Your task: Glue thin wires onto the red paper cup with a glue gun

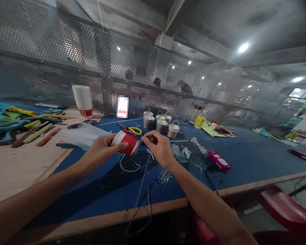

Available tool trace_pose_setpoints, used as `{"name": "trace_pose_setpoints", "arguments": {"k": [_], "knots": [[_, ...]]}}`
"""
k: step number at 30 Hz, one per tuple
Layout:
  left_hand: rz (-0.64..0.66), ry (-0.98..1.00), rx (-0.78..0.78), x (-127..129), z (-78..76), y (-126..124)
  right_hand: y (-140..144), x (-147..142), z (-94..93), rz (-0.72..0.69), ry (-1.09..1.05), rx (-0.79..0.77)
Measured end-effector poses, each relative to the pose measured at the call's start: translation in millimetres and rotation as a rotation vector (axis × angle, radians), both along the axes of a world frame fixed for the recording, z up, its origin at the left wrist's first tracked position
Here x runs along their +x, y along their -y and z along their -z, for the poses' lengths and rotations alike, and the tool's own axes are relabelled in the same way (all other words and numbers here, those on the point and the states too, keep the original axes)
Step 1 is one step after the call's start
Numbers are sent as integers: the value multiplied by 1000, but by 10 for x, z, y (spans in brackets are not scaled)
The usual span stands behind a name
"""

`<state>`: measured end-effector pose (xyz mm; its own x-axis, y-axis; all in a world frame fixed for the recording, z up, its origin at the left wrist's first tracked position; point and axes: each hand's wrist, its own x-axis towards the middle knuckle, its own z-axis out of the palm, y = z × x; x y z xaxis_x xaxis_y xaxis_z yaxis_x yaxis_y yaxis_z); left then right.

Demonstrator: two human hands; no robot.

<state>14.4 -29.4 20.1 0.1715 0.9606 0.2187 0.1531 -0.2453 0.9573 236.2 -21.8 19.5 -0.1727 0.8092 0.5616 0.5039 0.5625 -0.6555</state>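
A red and white paper cup (130, 141) lies tilted on its side in the air, with my left hand (105, 145) wrapped round it. Close to the cup's right end is my right hand (160, 149), thumb and fingertips pinched together. Whatever sits in that pinch is too small to make out. Below the hands a thin grey cord (144, 172) runs down over the table's front edge. A curl of white strip (122, 166) rests on the blue tabletop under the cup. Scissors with red and yellow handles (135, 131) lie just behind the cup.
Several small cups with cord handles (162, 126) stand behind my hands. A stack of paper cups (82, 98) is at back left, near tools (30, 129). Right are a magenta device (218, 161), a yellow-labelled bottle (200, 119) and thin sticks (164, 177). Perforated metal panels (142, 68) rise behind.
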Motion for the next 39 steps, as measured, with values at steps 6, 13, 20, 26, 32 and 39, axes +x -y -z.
{"name": "trace_pose_setpoints", "arguments": {"k": [6,13,20,26,32,39], "knots": [[14,-22,0,-16,22,-17,-13,3,8,-2,-2,-6],[44,10,-14,-17,9,5,-21,6,21,-17,4,14],[38,9,-11,-25,16,-6,-24,12,28,-19,21,20],[54,15,-19,-24,2,9,-19,14,20,-30,21,7],[54,41,-15,-20,2,24,-25,17,25,-47,-10,-8],[36,25,3,-25,-6,27,-38,21,35,-74,-38,-58]]}}
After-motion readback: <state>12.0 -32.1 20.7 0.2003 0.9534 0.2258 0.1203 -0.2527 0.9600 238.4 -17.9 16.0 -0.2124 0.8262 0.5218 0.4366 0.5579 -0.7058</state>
